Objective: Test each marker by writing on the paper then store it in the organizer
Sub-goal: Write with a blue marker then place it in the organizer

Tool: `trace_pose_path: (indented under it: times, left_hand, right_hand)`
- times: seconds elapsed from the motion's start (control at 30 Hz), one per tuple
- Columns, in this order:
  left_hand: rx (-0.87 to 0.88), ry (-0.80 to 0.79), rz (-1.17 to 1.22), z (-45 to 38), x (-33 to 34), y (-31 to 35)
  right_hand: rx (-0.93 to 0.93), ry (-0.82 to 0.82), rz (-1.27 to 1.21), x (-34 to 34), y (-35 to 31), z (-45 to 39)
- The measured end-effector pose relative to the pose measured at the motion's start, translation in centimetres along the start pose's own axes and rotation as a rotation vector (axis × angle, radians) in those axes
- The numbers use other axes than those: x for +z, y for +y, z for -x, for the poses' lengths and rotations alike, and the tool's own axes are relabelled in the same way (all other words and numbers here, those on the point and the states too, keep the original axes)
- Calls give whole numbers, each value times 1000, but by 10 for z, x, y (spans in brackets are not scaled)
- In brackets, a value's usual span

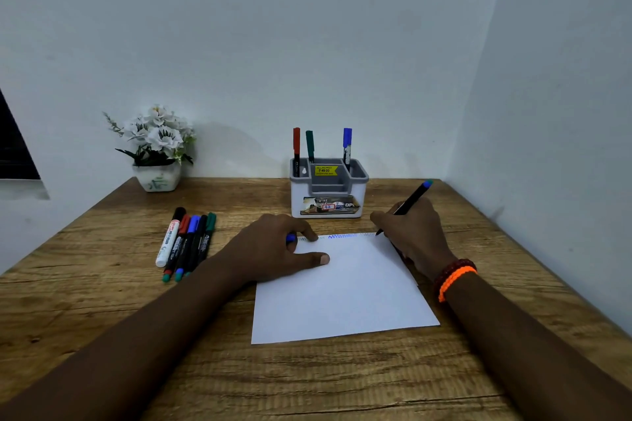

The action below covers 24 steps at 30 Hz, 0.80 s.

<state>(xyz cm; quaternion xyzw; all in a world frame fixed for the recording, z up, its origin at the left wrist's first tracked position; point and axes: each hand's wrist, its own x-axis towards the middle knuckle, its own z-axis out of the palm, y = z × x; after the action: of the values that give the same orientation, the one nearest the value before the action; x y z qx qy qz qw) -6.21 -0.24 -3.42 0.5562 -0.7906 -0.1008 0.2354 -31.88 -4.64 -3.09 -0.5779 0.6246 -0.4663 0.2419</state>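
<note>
The right hand [412, 232] pinched a black-barrelled marker [408, 205] with a blue end, its tip set down at the far right corner of the paper [345, 290], the barrel slanting up and away to the right as a pen does in writing. A short row of blue zigzag [342, 236] ran along the far edge of the sheet, with fainter scribbles on either side, so tests were probably being laid in a line there to keep the rest of the sheet free.

The left hand [277, 249] rested on the far left corner of the paper, thumb stretched flat across it, most likely to pin the sheet against the pull of the tip. Its fingers were curled round a small blue piece [290, 238], apparently the cap of the marker in use, kept ready for closing.

The organizer [328, 195], white with a grey insert, stood just beyond the paper on the wooden counter [102, 301]. A red marker [296, 147] and a green marker [310, 145] stood upright in its left compartment, a blue marker [347, 147] in its right; these looked already tested. Five more markers [186, 243] lay side by side left of the paper, within reach of the left hand, seemingly waiting. A pot of white flowers [157, 147] sat at the far left by the wall.
</note>
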Motion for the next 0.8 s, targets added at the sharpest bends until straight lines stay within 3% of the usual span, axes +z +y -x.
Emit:
trace_pose_path:
  times: [0.8]
  left_hand:
    - [-9, -5, 16, 0, 0, 1]
  right_hand:
    - [11, 30, 5, 0, 3, -2]
